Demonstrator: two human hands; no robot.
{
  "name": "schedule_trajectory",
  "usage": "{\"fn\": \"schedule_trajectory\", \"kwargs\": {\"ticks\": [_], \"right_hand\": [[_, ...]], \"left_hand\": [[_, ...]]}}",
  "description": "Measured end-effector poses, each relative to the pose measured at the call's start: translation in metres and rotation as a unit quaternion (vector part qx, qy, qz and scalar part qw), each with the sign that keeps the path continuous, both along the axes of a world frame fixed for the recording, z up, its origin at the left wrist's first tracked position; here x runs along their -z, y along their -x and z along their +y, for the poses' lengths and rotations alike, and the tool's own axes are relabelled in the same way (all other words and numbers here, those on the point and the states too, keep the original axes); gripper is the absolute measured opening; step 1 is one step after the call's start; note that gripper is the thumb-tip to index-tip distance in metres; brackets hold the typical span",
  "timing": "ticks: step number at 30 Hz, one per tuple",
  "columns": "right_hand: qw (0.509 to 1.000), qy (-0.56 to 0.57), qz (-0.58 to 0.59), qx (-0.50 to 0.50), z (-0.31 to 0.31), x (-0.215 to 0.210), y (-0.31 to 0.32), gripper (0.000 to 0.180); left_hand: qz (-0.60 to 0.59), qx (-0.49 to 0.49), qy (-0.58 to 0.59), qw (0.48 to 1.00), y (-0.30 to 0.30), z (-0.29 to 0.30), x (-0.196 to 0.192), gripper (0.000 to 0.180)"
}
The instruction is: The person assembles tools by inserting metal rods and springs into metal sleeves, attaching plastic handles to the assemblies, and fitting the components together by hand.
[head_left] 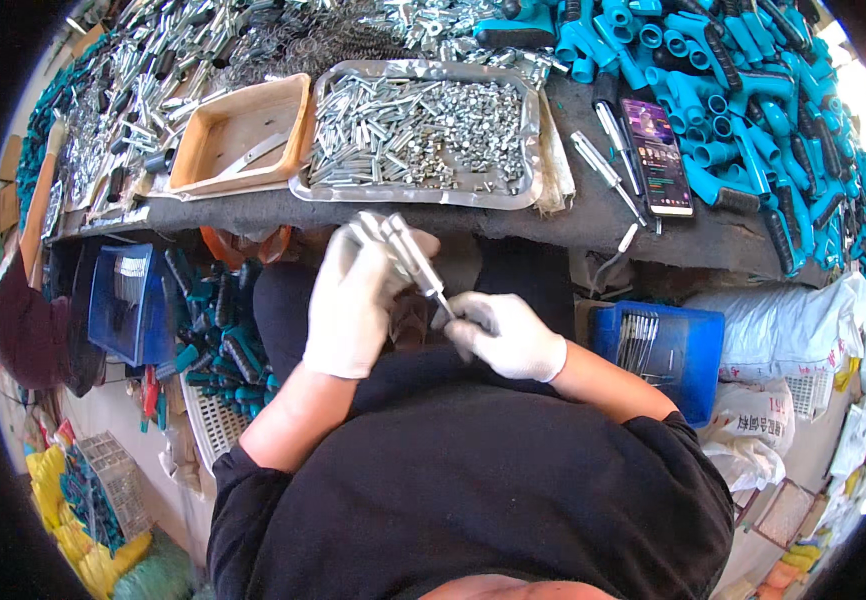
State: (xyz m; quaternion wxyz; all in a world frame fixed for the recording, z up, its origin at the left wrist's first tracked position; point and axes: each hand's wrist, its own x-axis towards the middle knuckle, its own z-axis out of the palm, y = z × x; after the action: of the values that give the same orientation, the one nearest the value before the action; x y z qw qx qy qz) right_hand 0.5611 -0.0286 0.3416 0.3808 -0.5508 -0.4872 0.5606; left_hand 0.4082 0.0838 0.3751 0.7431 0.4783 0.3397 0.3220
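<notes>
In front of my body, my left hand, in a white glove, is wrapped round silver metal tubes that point down to the right. There seem to be at least two, lying side by side. A thin dark rod sticks out of the lower end of one. My right hand, gloved too, pinches at that rod's tip with thumb and fingers. Just beyond my hands, on the bench edge, a metal tray holds many small silver pins and fittings. Left of it stands a shallow tan tray with a flat metal strip inside.
Teal pistol-shaped housings are heaped at the right, beside a phone and slim metal tools. Metal parts and springs cover the back. Blue bins sit below the bench. Another person's arm reaches in far left.
</notes>
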Motion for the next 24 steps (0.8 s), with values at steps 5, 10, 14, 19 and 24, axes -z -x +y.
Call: {"fn": "schedule_trajectory", "kwargs": {"ticks": [5, 10, 14, 19, 24], "right_hand": [[0.999, 0.004, -0.039, 0.021, 0.005, -0.004, -0.01, 0.019], [0.998, 0.001, -0.032, -0.05, -0.003, -0.003, -0.006, 0.02], [0.992, -0.021, -0.094, -0.087, 0.001, -0.001, -0.004, 0.02], [0.999, 0.044, 0.004, -0.031, -0.006, -0.008, -0.011, 0.023], [0.996, 0.066, 0.047, -0.042, -0.004, -0.005, -0.011, 0.027]], "left_hand": [[-0.07, 0.004, 0.062, 0.996, -0.003, -0.011, 0.011, 0.033], [-0.143, -0.112, 0.03, 0.983, 0.013, 0.024, 0.002, 0.034], [-0.126, -0.085, 0.039, 0.988, 0.01, 0.008, -0.001, 0.033], [0.007, 0.118, -0.03, 0.993, 0.009, 0.011, -0.009, 0.031], [-0.108, 0.087, 0.033, 0.99, 0.005, -0.009, 0.023, 0.041]]}}
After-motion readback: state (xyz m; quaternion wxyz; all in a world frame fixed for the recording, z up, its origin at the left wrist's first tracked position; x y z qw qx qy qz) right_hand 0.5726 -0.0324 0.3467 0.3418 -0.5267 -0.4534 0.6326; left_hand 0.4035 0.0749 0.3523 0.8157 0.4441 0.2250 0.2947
